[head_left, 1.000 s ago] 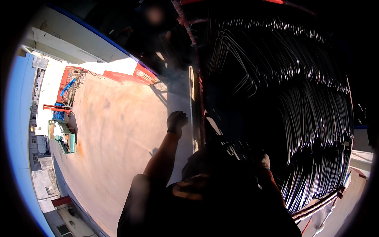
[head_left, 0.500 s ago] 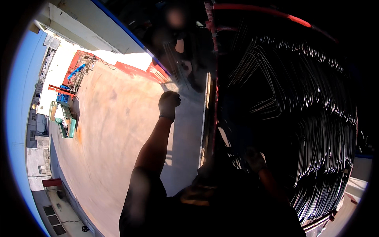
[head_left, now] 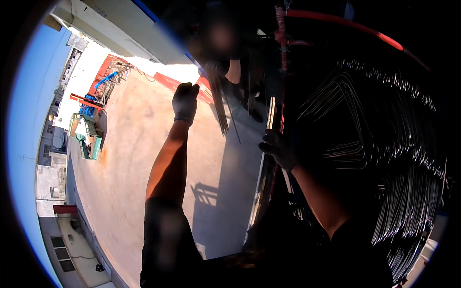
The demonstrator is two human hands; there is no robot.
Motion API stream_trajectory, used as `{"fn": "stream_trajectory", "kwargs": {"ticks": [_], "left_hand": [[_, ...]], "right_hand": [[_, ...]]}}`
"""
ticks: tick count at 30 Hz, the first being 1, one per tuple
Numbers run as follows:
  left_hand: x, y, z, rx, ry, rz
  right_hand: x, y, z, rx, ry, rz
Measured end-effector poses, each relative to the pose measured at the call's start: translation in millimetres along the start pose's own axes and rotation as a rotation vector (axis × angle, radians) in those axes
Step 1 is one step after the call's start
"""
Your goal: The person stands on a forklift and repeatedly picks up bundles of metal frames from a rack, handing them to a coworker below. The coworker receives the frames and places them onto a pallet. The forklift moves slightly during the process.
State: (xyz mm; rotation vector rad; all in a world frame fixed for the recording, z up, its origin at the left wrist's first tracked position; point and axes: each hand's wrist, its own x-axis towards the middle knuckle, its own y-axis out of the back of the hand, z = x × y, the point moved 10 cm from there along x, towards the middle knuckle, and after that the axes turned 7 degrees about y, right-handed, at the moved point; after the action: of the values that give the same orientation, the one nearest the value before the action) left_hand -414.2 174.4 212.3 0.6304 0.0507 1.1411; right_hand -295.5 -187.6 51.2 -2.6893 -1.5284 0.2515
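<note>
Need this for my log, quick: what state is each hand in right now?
Left hand: curled closed, no held thing visible.
Right hand: fingers partly curled at the pale rail; whether it grips cannot be told.

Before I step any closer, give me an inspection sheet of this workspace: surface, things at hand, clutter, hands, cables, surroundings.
Surface: pale ground, partly in shadow.
Things at hand: bent metal rods massed in rows at right; pale rail left of them.
Clutter: green bin-like frame at far left, pale material in it.
Left hand: gloved, raised over the ground; no object seen in it.
Right hand: gloved, at the rail; grip unclear.
Cables: thin dark line on the wall at lower left, possibly a cable.
Surroundings: co-worker near the top, beside thin rods; red post nearby.
</note>
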Motion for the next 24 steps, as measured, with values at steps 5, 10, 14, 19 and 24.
{"fn": "stream_trajectory", "kwargs": {"ticks": [5,10,14,19,24], "left_hand": [[3,5,-19,-0.201,0.223,-0.030],[-26,-10,-45,-0.341,0.418,-0.100],[-30,26,-68,-0.418,0.465,-0.109],[-27,42,-89,-0.469,0.534,-0.318],[-71,-14,-36,-0.884,0.743,-0.516]], "right_hand": [[128,-18,-32,0.131,0.240,-0.011],[223,-56,-28,0.753,0.182,-0.030],[244,-121,-24,1.088,0.135,-0.138],[229,-173,-64,1.484,0.022,-0.138],[153,-162,-81,1.240,-0.103,-0.119]]}}
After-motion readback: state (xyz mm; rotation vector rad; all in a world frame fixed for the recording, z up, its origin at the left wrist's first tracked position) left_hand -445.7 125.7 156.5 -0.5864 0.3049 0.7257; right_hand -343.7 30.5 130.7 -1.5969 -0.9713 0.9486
